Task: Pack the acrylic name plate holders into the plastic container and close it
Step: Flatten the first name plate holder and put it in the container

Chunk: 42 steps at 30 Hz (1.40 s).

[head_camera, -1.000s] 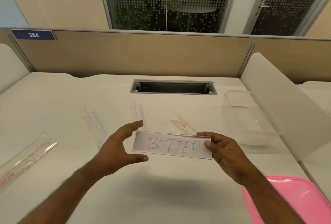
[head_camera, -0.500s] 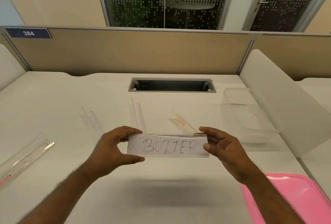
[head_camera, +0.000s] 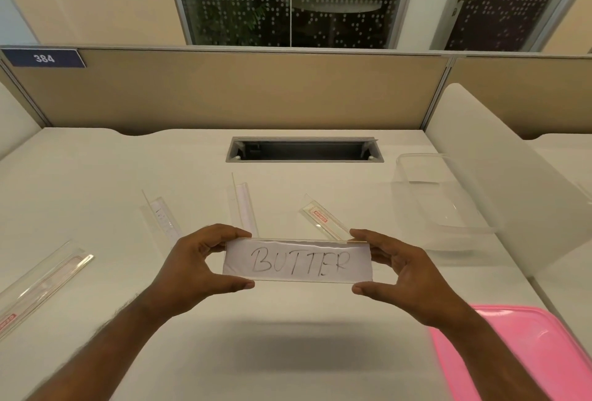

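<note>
Desk space was a pale white worktop (head_camera: 96,176) bounded by tan partition panels (head_camera: 224,93), with a dotted glass window (head_camera: 288,0) behind. Above it, the left hand (head_camera: 195,267) and right hand (head_camera: 407,275) each pinched one end of a clear acrylic name plate holder with a paper reading "BUTTER" (head_camera: 298,261). The empty clear plastic container (head_camera: 439,205) sat to the right, its pink lid (head_camera: 525,352) nearer.
</note>
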Tool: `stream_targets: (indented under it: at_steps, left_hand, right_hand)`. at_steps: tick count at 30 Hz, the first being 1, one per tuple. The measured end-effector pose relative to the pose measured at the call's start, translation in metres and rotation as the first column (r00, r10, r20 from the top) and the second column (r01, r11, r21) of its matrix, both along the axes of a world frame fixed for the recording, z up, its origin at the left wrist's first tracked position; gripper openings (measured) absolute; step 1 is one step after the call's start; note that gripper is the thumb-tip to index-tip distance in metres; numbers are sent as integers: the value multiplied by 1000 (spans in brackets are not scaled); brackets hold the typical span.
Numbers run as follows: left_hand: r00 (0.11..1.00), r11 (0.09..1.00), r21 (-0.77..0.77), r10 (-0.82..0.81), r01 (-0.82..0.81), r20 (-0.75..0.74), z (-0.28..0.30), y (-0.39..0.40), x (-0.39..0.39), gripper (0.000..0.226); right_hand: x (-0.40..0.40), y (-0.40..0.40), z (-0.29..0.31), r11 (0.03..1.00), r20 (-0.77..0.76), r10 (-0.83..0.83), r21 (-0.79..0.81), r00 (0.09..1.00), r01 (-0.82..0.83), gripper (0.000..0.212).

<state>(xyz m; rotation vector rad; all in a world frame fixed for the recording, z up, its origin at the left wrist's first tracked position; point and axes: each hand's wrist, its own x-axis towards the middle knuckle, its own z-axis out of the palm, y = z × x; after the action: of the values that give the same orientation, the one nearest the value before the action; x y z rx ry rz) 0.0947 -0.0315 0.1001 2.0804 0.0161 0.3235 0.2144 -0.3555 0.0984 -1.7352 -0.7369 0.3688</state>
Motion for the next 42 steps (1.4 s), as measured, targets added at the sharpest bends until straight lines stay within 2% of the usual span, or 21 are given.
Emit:
stream_targets:
  at_steps: [15, 19, 22, 25, 27, 30, 34, 38, 42]
  left_hand:
    - [1000, 1000, 24, -13, 13, -10, -9, -12, 13, 66]
    - [1000, 1000, -9, -2, 2, -29, -14, -21, 20, 80]
    - [996, 997, -11, 74, -74, -46, -18, -29, 32, 92]
    - [972, 973, 17, 232, -231, -48, -30, -47, 50, 81]
    - [953, 952, 90, 297, -291, -63, -47, -66, 64, 80]
    - [928, 901, 305, 356, -308, -113, -82, -95, 86, 79]
    - [916, 821, 525, 361, -224, -174, -119, -102, 111, 77]
    - [928, 792, 602, 292, -101, -229, -139, -95, 128, 76]
    - [919, 782, 618, 298, -82, -256, -147, -96, 141, 76]
  right_hand:
    - [4, -19, -6, 999, 14, -37, 10, 999, 37, 69]
    - [9, -29, -2, 997, 30, -78, 20, 996, 78, 67]
    - [15, -45, 4, 989, 49, -144, 41, 988, 143, 66]
    - [26, -64, 10, 969, 73, -245, 54, 967, 242, 68]
    - [34, -76, 14, 944, 96, -330, 47, 939, 327, 69]
    - [44, -88, 20, 887, 154, -459, 25, 875, 461, 69]
    - [55, -94, 24, 781, 263, -602, -6, 754, 625, 69]
    - [68, -101, 26, 665, 409, -668, -46, 622, 745, 69]
    - [83, -107, 25, 559, 492, -693, -94, 527, 824, 71]
